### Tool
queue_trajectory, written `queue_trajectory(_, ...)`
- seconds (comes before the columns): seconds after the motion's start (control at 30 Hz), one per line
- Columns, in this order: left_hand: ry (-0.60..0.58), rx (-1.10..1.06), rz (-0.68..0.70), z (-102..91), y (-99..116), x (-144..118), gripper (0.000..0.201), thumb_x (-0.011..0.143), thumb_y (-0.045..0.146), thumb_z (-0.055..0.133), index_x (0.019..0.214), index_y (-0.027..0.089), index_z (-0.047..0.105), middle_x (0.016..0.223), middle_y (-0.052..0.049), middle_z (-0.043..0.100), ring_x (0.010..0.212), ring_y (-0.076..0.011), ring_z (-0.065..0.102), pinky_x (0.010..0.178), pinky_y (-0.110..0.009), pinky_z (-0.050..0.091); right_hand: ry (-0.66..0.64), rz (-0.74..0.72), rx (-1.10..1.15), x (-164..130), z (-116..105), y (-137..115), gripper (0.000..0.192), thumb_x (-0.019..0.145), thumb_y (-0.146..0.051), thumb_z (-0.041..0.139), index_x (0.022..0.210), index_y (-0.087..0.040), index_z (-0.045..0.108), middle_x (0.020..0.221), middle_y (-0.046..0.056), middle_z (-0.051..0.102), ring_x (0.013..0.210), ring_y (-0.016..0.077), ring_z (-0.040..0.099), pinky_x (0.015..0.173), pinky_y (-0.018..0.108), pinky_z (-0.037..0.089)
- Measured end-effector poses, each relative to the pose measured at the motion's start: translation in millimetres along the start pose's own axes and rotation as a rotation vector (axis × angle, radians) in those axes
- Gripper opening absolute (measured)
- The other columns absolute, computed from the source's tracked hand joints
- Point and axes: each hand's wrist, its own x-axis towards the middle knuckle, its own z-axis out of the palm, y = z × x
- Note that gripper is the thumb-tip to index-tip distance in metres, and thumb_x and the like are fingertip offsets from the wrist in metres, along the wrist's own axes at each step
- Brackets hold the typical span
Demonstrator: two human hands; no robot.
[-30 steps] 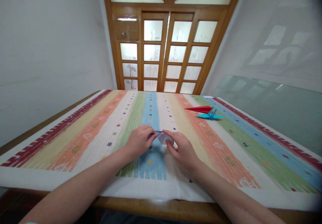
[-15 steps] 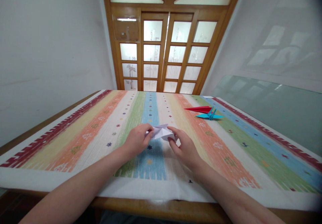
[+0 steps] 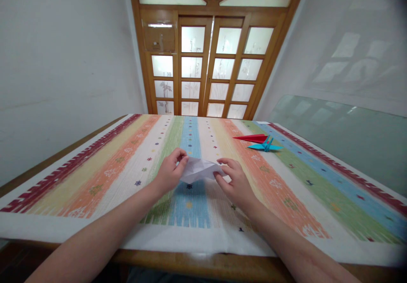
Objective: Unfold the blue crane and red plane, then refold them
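White paper [image 3: 202,170] is between the two hands in the head view, which is the only view. The left hand [image 3: 171,168] pinches the paper's left end with the thumb and the bent fingers. At the other end, the right hand [image 3: 233,178] has the paper between its thumb and its curved fingers, but how firmly it presses I cannot tell. The paper seems to be held just above the striped tablecloth [image 3: 111,194].

About how far the work is, I judge that it is in the middle: several creases are already made, yet the layers stand partly open and are not pressed flat. How many folds are left, the view does not show. Beyond the right hand, and somewhat to its right, there lie a blue paper crane [image 3: 266,146] and a red paper plane [image 3: 251,138], close together; these two look complete to me.

The white paper looks thin and without print. It is long from hand to hand, with slanting fold lines across its middle and a blunt corner pointing down near the left hand. Its right tip is partly hidden by the right thumb.
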Motion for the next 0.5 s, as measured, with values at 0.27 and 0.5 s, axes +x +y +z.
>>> queue_trajectory(0.27,0.088,-0.325,-0.140,-7.8,3.8,6.1,0.023,0.095,0.042,0.057,0.095,0.020,0.050,0.067,0.006,0.047,0.053,-0.0086,0.040,0.047,-0.019,0.027,-0.025,0.125,0.366,2.0,-8.7,-3.4,0.020,0.090,-0.039,0.066,0.081,-0.022,0.072,0.109,0.010,0.071,0.108,0.0287,0.063,0.092,0.043,0.049)
queue_trajectory(0.5,0.110,-0.615,-0.398,-9.2,3.6,14.1,0.035,0.081,0.046,0.073,0.092,0.021,0.050,0.060,0.007,0.053,0.045,-0.0084,0.045,0.042,-0.016,0.030,-0.086,0.655,0.994,2.7,-2.0,-4.8,0.046,0.075,-0.053,0.078,0.060,-0.019,0.052,0.055,-0.004,0.047,0.049,0.0102,0.041,0.047,0.023,0.031)
